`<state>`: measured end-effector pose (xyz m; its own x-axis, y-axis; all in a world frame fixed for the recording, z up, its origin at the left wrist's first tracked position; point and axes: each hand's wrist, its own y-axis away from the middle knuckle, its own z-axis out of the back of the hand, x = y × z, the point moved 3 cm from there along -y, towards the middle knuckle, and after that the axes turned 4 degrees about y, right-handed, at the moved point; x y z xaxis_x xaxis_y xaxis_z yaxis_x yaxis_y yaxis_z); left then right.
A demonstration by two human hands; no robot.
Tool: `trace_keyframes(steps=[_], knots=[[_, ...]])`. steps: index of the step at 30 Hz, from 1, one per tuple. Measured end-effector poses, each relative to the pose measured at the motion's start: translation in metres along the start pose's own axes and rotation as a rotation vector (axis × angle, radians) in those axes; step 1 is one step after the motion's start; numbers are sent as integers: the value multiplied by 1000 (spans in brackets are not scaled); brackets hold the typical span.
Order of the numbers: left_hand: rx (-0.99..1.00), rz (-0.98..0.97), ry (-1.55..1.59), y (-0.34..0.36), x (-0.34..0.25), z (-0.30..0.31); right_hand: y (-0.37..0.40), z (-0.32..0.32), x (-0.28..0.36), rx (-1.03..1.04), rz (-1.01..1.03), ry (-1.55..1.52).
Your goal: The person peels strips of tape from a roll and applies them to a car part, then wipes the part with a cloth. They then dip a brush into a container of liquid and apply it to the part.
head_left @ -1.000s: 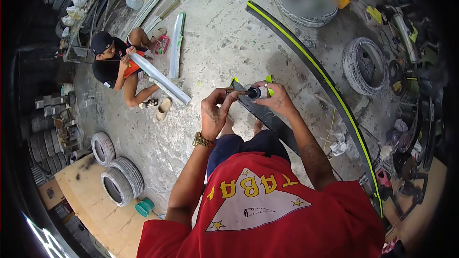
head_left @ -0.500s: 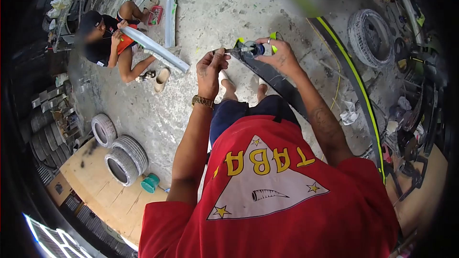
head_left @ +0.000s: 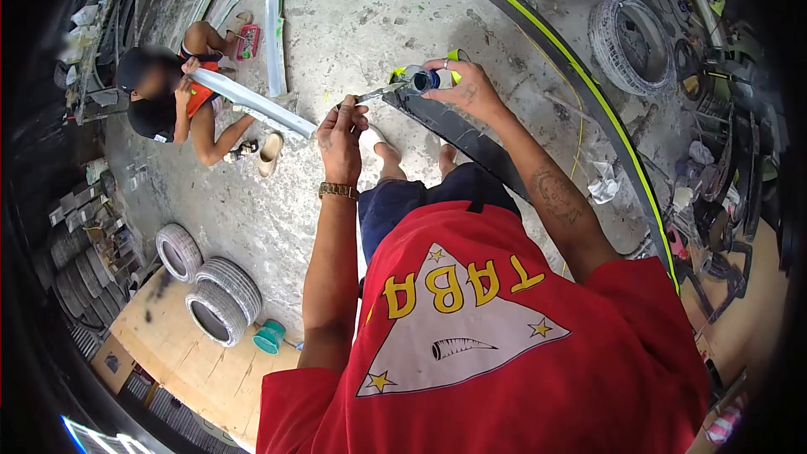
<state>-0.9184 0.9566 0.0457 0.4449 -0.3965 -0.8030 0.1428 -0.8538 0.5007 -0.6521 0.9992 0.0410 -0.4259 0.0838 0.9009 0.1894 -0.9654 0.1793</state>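
My left hand [head_left: 340, 141], with a watch at the wrist, is closed in a pinch on a thin dark tool [head_left: 367, 98]. The tool points right, toward the near end of a long black panel [head_left: 450, 128]. Close above that end, my right hand [head_left: 471, 88] grips a small clear container with a blue rim [head_left: 424, 81], its mouth facing me. Bright yellow-green strips show just behind the container and the fingers. From there the panel slants down to the right, passing in front of my legs and behind my right forearm.
At the left a seated person [head_left: 155, 92] holds a long grey strip [head_left: 252, 102]. A black strip with a yellow-green edge [head_left: 580, 91] curves along the right. Tires [head_left: 212, 311] and a green bucket [head_left: 269, 336] stand lower left; another tire [head_left: 632, 46] lies upper right.
The view has shifted slightly. My left hand and its tool have drawn a little back and left from the container, whose mouth now faces me more.
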Motion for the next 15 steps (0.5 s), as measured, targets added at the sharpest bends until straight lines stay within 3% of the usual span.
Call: trace_keyframes(steps=[15], knots=[[36, 13, 39, -3, -2, -10, 1, 6, -4, -45, 45, 112]])
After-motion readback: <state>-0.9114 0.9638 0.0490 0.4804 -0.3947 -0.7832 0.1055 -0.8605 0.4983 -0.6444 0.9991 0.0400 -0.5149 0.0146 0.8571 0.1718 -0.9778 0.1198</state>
